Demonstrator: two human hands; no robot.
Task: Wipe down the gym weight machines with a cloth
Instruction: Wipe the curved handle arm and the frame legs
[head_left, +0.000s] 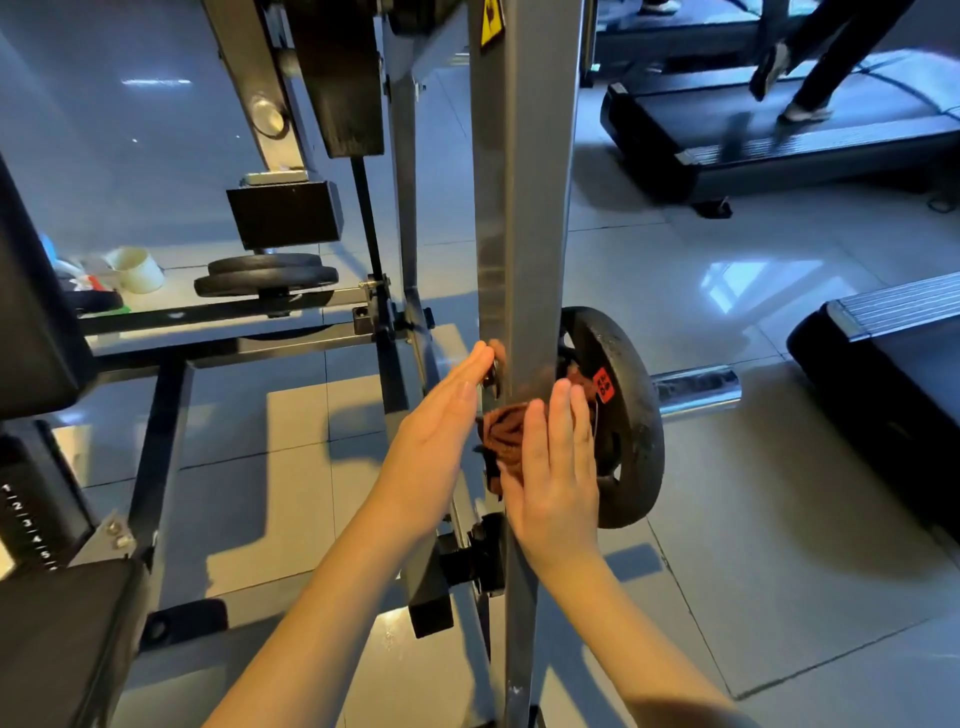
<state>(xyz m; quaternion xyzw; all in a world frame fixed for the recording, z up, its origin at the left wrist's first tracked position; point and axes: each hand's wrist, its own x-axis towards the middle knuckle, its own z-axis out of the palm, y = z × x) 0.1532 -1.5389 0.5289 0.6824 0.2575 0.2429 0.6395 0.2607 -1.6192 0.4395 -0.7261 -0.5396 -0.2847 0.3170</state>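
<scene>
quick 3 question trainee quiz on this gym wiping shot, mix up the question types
1. True or false: the brown cloth is wrapped around the grey upright post.
2. Which hand presses the cloth flat against the post? A) left hand B) right hand C) neither
3. Fill in: the weight plate just behind the post carries a ____ label.

Key
1. True.
2. B; the left hand is open beside the post, its fingers at the cloth's far edge.
3. Red.
</scene>
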